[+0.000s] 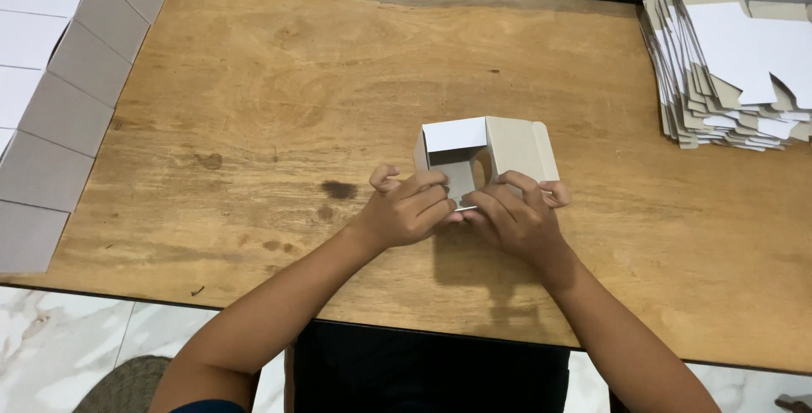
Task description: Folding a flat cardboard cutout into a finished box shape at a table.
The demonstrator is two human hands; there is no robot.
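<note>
We look down on a wooden table whose worn, light-brown top fills most of the view and carries a few dark stains near its middle. Below its near edge we see pale marbled floor and the dark clothing of the person at work.

Along the left edge of the table runs a row of folded boxes, grey and white, set side by side and touching one another. At the far right corner lies a stack of flat carton blanks, white on one face and grey-brown on the other, their cut flaps fanned unevenly.

Near the middle of the table, slightly right of centre and well apart from both piles, stands a small half-formed box. We see its white inner wall on the left, a grey-brown panel on the right with a narrow flap at its far side, and an open top facing the camera.

The left hand grips the near left side of the box, fingers curled onto its rim. The right hand grips the near right side, fingers pressed on the panel. Both hands are closed on the box and nearly meet at its front edge.
</note>
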